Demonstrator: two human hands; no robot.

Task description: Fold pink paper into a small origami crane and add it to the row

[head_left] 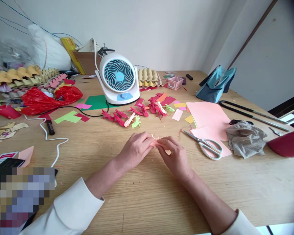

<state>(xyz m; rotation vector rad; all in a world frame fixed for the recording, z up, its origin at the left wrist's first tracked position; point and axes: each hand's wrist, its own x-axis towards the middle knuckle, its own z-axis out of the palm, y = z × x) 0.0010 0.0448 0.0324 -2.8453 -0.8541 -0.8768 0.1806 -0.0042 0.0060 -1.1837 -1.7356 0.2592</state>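
A small piece of folded pink paper [155,142] is pinched between my two hands, just above the wooden table [139,199]. My left hand [135,150] holds its left side with thumb and fingers closed. On the right side, the fingertips of my right hand [173,156] press the paper too. Much of the paper is hidden by my fingers. Beyond my hands lies a row of folded paper figures [119,117], mostly dark pink, with a light green one [136,122] and a pale pink one [129,119] among them.
White-handled scissors [212,148] lie right of my hands, partly over pink paper sheets [208,114]. A crumpled grey cloth [246,138] is beyond them. A white fan [119,78] stands at the back. To the left are a red plastic bag [44,99], a black marker [50,127] and a white cable [56,139].
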